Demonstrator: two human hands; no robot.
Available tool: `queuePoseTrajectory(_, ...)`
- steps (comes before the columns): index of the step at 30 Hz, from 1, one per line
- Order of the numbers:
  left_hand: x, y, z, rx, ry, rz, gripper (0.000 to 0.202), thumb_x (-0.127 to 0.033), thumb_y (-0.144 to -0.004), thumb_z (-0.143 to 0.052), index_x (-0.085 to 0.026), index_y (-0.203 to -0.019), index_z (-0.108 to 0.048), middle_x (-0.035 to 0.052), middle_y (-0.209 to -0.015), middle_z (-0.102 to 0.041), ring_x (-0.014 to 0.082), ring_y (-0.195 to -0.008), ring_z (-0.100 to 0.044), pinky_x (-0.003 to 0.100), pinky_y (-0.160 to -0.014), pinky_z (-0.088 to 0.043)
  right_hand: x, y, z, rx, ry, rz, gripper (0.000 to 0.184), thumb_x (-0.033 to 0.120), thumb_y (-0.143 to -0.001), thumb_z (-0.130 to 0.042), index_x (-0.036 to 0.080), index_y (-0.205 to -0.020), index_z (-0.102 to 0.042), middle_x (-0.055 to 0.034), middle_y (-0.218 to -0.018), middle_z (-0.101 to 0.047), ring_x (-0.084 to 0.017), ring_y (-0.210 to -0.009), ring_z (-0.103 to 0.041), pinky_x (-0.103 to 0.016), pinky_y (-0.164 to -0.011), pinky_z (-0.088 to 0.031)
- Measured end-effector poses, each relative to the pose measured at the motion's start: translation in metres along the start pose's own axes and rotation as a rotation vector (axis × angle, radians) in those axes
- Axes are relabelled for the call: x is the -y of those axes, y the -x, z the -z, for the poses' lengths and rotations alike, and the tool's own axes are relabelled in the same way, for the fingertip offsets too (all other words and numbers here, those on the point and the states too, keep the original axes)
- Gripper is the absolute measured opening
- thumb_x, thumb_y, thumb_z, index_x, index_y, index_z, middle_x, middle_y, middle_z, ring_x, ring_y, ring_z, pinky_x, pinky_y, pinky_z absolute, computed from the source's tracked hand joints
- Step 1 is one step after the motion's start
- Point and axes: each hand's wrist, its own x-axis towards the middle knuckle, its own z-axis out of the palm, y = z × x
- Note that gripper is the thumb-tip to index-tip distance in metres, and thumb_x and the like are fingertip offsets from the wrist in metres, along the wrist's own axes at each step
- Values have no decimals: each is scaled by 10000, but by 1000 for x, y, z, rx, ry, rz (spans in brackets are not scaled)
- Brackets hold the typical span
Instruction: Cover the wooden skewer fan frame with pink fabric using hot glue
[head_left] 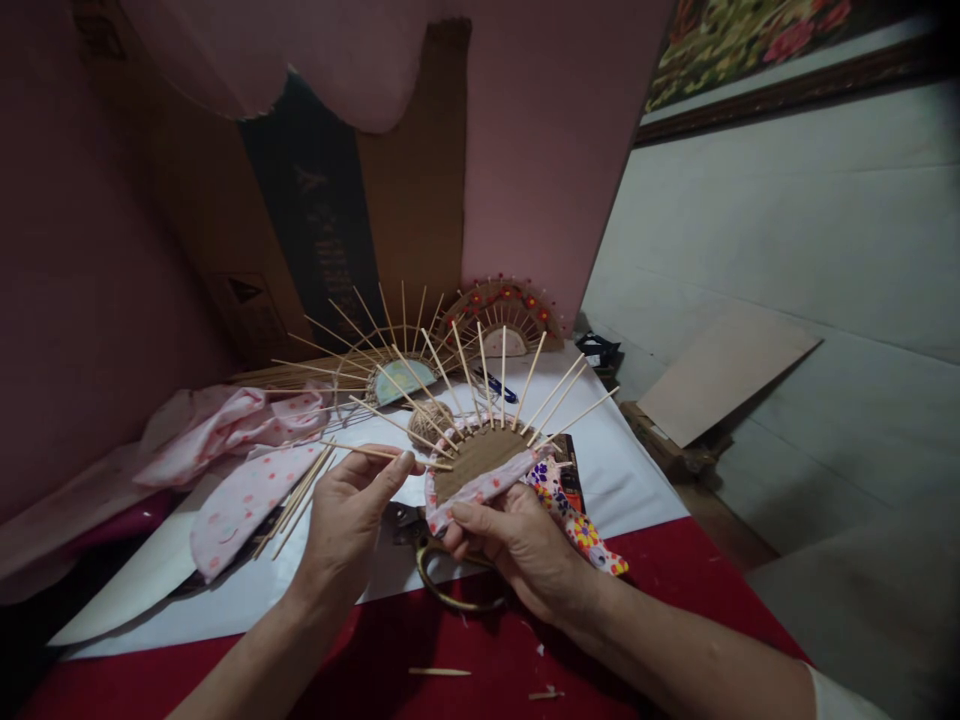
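Observation:
A half-round piece of brown cardboard (480, 456), edged with pink spotted fabric (491, 484), is held above the table. Thin wooden sticks (481, 372) fan out from its curved edge. My right hand (529, 545) grips the straight fabric-covered edge, thumb on the near face. Between the thumb and fingers of my left hand (352, 500) is a wooden stick (386, 453), its inner end lying against the cardboard's left side. Below the piece, the brass-coloured handle of a pair of scissors (431, 585) shows; the rest is partly hidden.
Behind stand a similar fan of sticks with a green half-round (405, 380) and a decorated cardboard arch (506, 295). A twine ball (430, 424) and blue pen-like tool (501, 388) lie near. Pink cloth (225, 425) and loose sticks (296, 500) lie left; stick scraps (439, 672) in front.

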Motion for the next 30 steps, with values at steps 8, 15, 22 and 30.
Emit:
queuePoseTrajectory(8,3,-2,0,3,2,6,99,-260,-693,-711,-177,-703,-658,-5,-675,-698,112,-673,-605,223,-683,-439,-1,0,1,2,-3,16,159,228,-670,-748,93,-627,-676,-40,-576,-674,-78,-506,-612,-164,-538,-494)
queuePoseTrajectory(15,1,-2,-2,6,-22,4,107,-273,-693,-706,-175,-690,-663,-1,-675,-693,119,-673,-600,232,-685,-438,-1,0,1,-11,-10,-2,173,238,-664,-750,87,-634,-671,-43,-577,-673,-76,-499,-608,-162,-537,-493)
queuePoseTrajectory(22,2,-2,-1,8,-47,13,120,-288,-706,-697,-173,-721,-664,10,-695,-696,127,-691,-593,244,-701,-430,2,2,-1,-16,8,-10,158,235,-673,-742,102,-630,-668,-35,-582,-666,-76,-513,-600,-169,-541,-491)
queuePoseTrajectory(30,0,0,-1,-7,-29,17,118,-282,-693,-708,-173,-695,-664,11,-679,-691,129,-675,-596,243,-687,-435,1,1,-1,-23,1,-16,192,255,-654,-762,94,-635,-658,-33,-585,-661,-75,-503,-589,-179,-541,-486)
